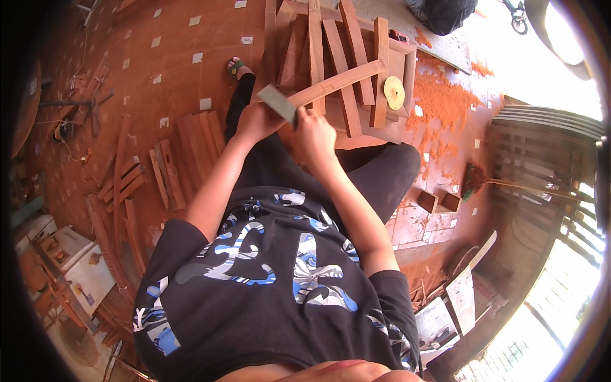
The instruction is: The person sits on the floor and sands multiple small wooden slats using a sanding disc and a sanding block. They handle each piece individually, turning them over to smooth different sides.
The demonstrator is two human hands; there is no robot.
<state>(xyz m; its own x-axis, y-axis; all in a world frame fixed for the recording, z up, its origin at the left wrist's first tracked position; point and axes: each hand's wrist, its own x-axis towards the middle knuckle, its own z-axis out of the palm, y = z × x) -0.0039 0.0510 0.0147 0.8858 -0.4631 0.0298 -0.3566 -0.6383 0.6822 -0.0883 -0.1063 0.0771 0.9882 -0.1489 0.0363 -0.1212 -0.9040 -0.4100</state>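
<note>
My left hand [258, 122] is at the near edge of the wood pile, behind a flat grey rectangular piece [277, 104] that hides most of its fingers. My right hand [316, 132] is closed, its fingertips at the near end of a long reddish wooden strip [340, 83] and beside the grey piece's corner. The strip slants away to the right over several other wooden strips [339, 70]. The grey piece crosses its near end. The exact grip of each hand is partly hidden.
The strips lie on a wooden frame [409, 79] with a yellow disc [394, 93] and a small red tool [399, 36]. Cut boards [198, 137] lie on the floor at left. Orange sawdust [439, 95], small wooden boxes [438, 201] and a broom [474, 180] are at right.
</note>
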